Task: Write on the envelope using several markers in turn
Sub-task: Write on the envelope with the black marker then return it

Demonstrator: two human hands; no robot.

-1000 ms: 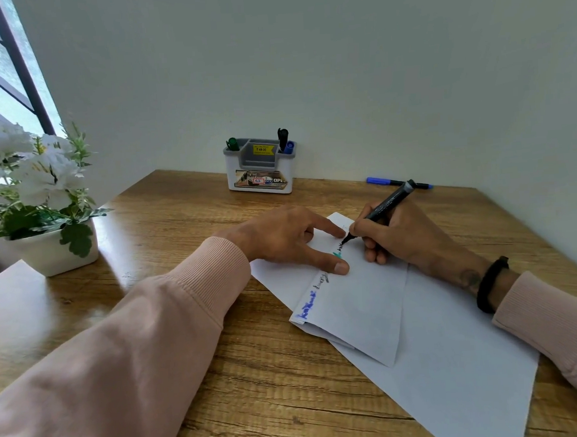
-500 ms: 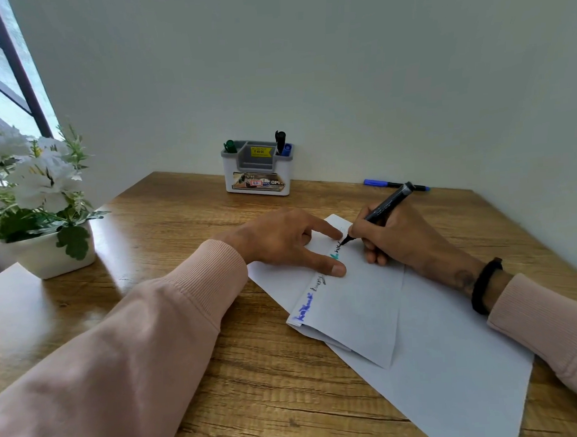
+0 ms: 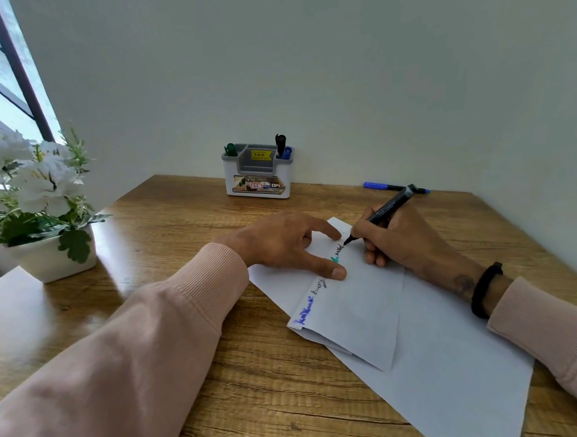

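Observation:
A white envelope [image 3: 362, 311] lies open on the wooden desk, with blue, grey, green and black writing along its folded edge. My right hand [image 3: 398, 239] grips a black marker [image 3: 385, 210], whose tip touches the envelope at the far end of the writing. My left hand [image 3: 288, 241] presses the envelope flat with spread fingers, thumb beside the green word. A blue marker [image 3: 389, 186] lies at the back of the desk. A white pen holder [image 3: 258, 183] by the wall contains a green, a black and a blue marker.
A white pot of white flowers [image 3: 45, 204] stands at the desk's left edge by the window. The desk [image 3: 168, 244] meets the wall at the back and right. A black band is on my right wrist.
The marker tip has crept a little further along the envelope's edge, adding black letters. My left hand stays pressed in place.

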